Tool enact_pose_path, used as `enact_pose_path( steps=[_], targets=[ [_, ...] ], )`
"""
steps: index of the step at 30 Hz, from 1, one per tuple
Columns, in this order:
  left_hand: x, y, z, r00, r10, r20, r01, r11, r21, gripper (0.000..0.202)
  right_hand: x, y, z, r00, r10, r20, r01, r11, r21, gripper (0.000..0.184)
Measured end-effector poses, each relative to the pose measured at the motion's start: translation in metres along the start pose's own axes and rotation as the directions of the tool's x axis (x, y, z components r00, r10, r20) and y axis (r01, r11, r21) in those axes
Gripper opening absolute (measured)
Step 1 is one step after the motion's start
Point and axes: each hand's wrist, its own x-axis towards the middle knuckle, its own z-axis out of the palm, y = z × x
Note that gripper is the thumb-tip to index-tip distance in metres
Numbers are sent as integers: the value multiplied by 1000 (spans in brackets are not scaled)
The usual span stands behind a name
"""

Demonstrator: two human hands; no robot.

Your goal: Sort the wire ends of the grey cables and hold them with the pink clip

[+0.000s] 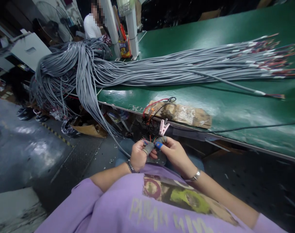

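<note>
My left hand (pixel 139 154) and my right hand (pixel 174 153) meet in front of my chest, both pinched on the stripped end of a grey cable with thin coloured wires (pixel 148 139) fanning out between the fingertips. Grey finger cots cover a left finger and a right finger, and a blue one sits on my right thumb. The cable (pixel 113 136) runs up and left from my hands toward the big bundle of grey cables (pixel 162 69) that lies across the green table (pixel 234 106). A pink clip (pixel 163 127) hangs at the table edge just above my hands.
The grey bundle drapes off the table's left end in a heap (pixel 65 74). A taped cardboard pad with red and black leads (pixel 179 113) sits at the table edge. A black cord (pixel 259 127) crosses the table. Another person (pixel 94 22) sits far back by a white post.
</note>
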Motion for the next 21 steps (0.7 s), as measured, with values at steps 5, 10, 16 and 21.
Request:
enact_pose_path(
  steps=[5, 10, 16, 21],
  targets=[
    [0, 2, 3, 999, -10, -32, 9, 1000, -29, 45, -5, -5, 8, 998, 58, 34, -61, 991, 118, 37],
    [-1, 8, 6, 996, -44, -82, 35, 994, -100, 44, -6, 0, 10, 990, 134, 45, -141, 942, 304, 34],
    [-6, 16, 3, 999, -43, -18, 42, 995, -89, 49, 2, 13, -7, 995, 95, -39, -78, 945, 316, 28],
    [-7, 27, 4, 993, -64, 102, 71, 995, -63, 51, 19, 1, -17, 999, 49, -5, -45, 950, 308, 42]
  ],
)
